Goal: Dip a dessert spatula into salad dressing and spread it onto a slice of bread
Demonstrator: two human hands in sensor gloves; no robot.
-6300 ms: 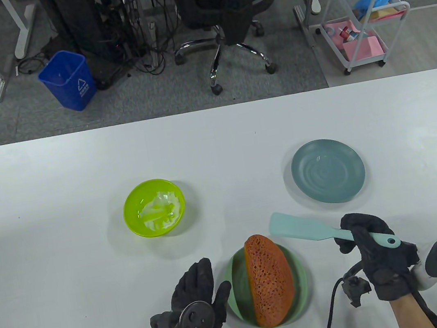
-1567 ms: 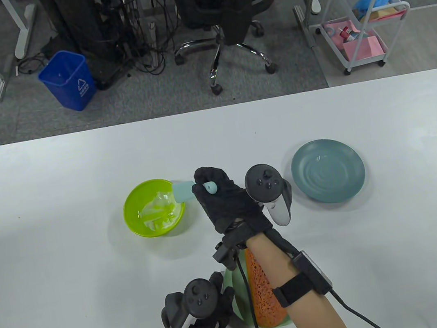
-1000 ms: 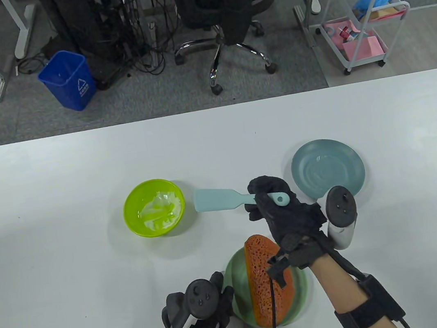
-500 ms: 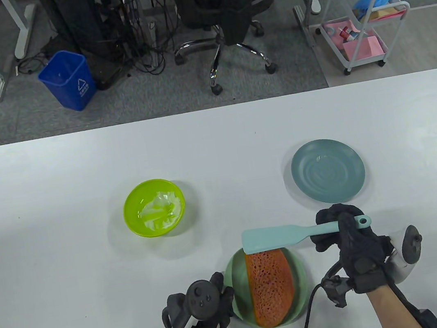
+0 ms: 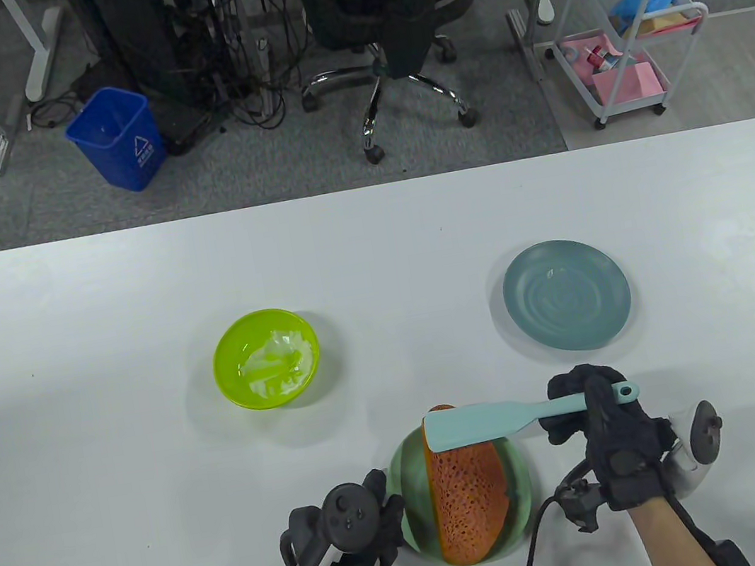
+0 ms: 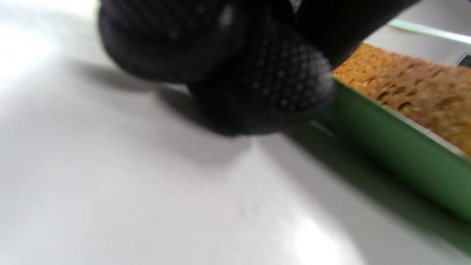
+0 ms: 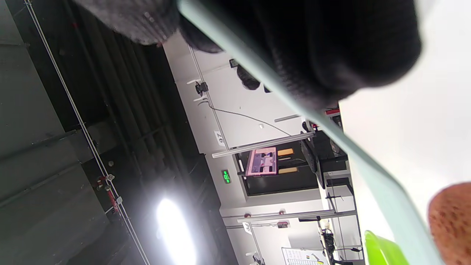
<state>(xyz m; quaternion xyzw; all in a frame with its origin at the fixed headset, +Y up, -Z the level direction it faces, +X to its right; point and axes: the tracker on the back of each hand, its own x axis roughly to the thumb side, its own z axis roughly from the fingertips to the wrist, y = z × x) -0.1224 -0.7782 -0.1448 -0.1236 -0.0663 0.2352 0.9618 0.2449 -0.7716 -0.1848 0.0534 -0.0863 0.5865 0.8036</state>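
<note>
On the left of the table, the salad dressing (image 5: 274, 364) stayed in the lime bowl (image 5: 230, 381). Nearer, the left hand (image 5: 343, 542) lay relaxed beside the green plate (image 5: 408, 482). The right hand (image 5: 613, 435), gripping the dessert spatula (image 5: 468, 425), had lowered its blade onto the bread slice (image 5: 469, 498); spreading probably begins now.
</note>
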